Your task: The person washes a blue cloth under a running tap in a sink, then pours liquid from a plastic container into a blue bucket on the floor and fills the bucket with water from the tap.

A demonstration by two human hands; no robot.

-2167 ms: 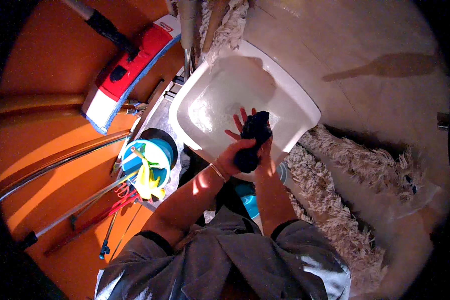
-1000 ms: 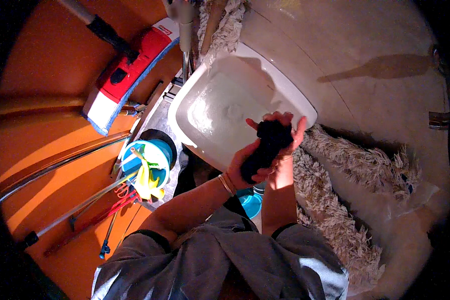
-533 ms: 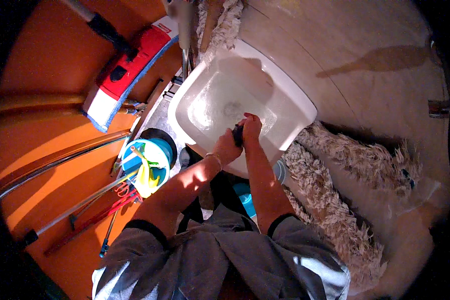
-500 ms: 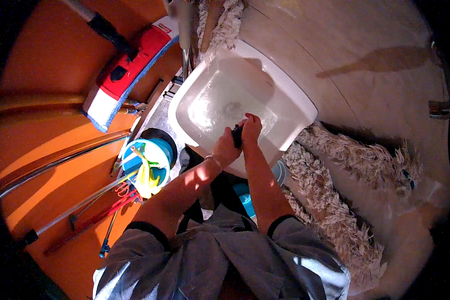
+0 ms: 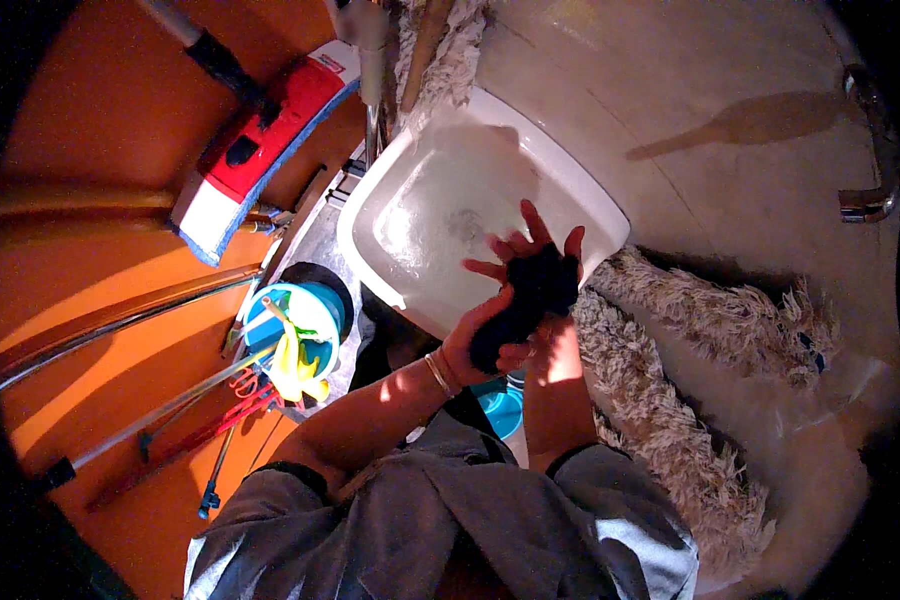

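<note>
Left hand (image 5: 462,348) is gripping a dark, bunched cloth (image 5: 538,285); right hand (image 5: 557,338) is supporting it from below, fingers splayed apart. Cloth is overlapping the smooth, rounded white basin (image 5: 575,165) in view.

Your bundle (image 5: 545,285) is nearly black and soft-looking, a crumpled wad longer than it is wide, its folds lost in the darkness. It lies aslant, the near end toward your left, the far end toward your right. Your left hand (image 5: 470,337) wraps the near end; your right hand (image 5: 558,332), fingers spread, backs the far end, by the white basin's (image 5: 365,265) near right edge.
</note>
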